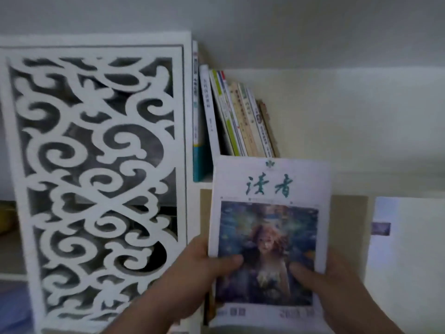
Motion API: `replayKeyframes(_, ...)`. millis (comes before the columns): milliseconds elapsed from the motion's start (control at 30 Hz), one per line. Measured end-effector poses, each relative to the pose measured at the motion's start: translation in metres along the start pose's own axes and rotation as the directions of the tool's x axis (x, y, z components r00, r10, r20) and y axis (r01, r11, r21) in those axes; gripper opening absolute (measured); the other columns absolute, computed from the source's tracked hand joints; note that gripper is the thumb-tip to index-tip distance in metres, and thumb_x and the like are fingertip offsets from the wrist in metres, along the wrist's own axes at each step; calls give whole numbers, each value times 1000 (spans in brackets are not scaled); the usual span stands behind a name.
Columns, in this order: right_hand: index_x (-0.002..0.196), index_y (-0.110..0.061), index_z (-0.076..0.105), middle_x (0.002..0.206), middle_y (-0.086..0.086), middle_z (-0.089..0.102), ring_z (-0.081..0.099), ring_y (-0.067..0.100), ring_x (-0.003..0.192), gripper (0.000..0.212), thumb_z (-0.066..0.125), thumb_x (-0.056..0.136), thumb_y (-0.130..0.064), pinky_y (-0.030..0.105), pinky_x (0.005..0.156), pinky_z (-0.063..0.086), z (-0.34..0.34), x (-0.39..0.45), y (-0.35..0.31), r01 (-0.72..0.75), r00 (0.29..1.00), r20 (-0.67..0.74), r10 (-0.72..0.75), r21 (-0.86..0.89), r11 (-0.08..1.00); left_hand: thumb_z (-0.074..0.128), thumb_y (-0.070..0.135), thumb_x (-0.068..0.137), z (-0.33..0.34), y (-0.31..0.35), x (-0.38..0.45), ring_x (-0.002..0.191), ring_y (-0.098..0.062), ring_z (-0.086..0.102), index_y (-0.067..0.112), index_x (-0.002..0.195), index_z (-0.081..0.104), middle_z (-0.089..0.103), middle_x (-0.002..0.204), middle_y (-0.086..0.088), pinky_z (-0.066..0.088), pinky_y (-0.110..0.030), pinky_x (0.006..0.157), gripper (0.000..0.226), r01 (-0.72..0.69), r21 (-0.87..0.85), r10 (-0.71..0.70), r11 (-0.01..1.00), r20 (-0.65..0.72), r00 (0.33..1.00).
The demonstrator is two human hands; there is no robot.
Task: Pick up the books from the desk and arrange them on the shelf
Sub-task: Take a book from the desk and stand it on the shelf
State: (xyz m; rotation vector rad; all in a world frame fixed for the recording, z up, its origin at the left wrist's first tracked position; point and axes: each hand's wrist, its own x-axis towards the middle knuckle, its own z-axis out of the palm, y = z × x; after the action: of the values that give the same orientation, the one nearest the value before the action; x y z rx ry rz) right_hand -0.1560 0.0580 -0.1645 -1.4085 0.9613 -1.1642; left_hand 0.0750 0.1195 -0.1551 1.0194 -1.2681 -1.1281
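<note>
I hold a white magazine (269,213) upright in front of me, its cover showing green characters and a blue picture of a woman. My left hand (199,268) grips its lower left edge with the thumb on the cover. My right hand (337,283) grips the lower right edge, thumb also on the cover. Just above the magazine, a row of several books (231,116) stands leaning to the left on the white shelf (361,174). The bottoms of those books are hidden by the magazine.
A white carved lattice panel (96,165) forms the shelf's side at left. A tall teal-and-white book (198,131) stands against it. To the right of the leaning books the shelf compartment is open. A white sheet or box (407,249) sits lower right.
</note>
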Motion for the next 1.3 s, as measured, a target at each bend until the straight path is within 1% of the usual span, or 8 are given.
replayKeyframes(100, 117, -11, 65, 98, 14, 70, 68, 32, 90, 24, 74, 95, -10, 29, 73, 51, 27, 23, -53, 311, 950, 56, -306, -148, 939, 74, 7, 93, -13, 59, -2, 108, -44, 73, 19, 111, 79, 79, 111, -15, 56, -63, 96, 23, -209, 24, 209, 978, -225, 952)
replayKeyframes(167, 119, -24, 66, 99, -3, 74, 72, 17, 89, 20, 69, 99, -21, 20, 67, 52, 41, 40, -86, 490, 872, 98, -480, -161, 857, 64, 4, 99, -26, 86, -7, 99, -36, 77, 17, 113, 75, 80, 105, -11, 60, -56, 89, 22, -290, 136, 320, 947, -336, 886)
replayKeyframes(233, 125, -36, 62, 120, -16, 67, 70, 11, 106, 34, 71, 93, -43, 27, 80, 58, 51, 65, -116, 619, 780, 28, -625, -178, 765, 64, 7, 101, -38, 113, -18, 84, -29, 80, 20, 111, 73, 81, 96, -8, 64, -50, 77, 18, -353, 269, 441, 896, -453, 775)
replayKeyframes(333, 151, -40, 40, 153, -8, 29, 41, 25, 136, 80, 78, 82, -57, 43, 109, 46, 64, 113, -150, 637, 617, 49, -785, -617, 462, 65, 15, 101, -62, 139, -29, 42, -12, 66, 23, 105, 69, 78, 84, -9, 52, -28, 39, 10, -367, 376, 525, 851, -612, 591)
replayKeyframes(467, 158, -48, -10, 168, -5, -11, 19, 44, 148, 123, 71, 72, -80, 66, 116, 32, 90, 151, -170, 475, 719, 123, -684, -805, 355, 67, 21, 101, -80, 152, -35, 45, -13, 65, 26, 106, 71, 80, 86, -1, 53, -35, 57, 8, -371, 474, 602, 799, -631, 490)
replayKeyframes(667, 156, -55, -6, 163, -6, 3, 42, 44, 130, 125, 78, 65, -77, 62, 103, 48, 87, 174, -170, 503, 722, 110, -683, -762, 408, 67, 18, 101, -74, 155, -30, 69, -19, 76, 31, 105, 73, 81, 90, 9, 57, -37, 63, 15, -390, 450, 596, 803, -630, 499)
replayKeyframes(1100, 152, -62, -20, 157, -3, 13, 46, 45, 115, 124, 74, 71, -65, 53, 93, 47, 50, 193, -183, 411, 768, -39, -639, -735, 539, 55, 15, 105, -14, 166, 46, 96, -9, 69, 52, 101, 60, 71, 98, 18, 59, -41, 77, 38, -359, 613, 694, 704, -487, 530)
replayKeyframes(1300, 157, -52, -16, 158, -7, 7, 45, 46, 121, 125, 76, 75, -59, 49, 91, 48, 12, 200, -182, 344, 766, -148, -625, -727, 594, 44, 7, 105, 27, 173, 90, 104, -7, 65, 53, 136, 47, 67, 114, 19, 59, -39, 81, 55, -440, 596, 730, 672, -435, 527)
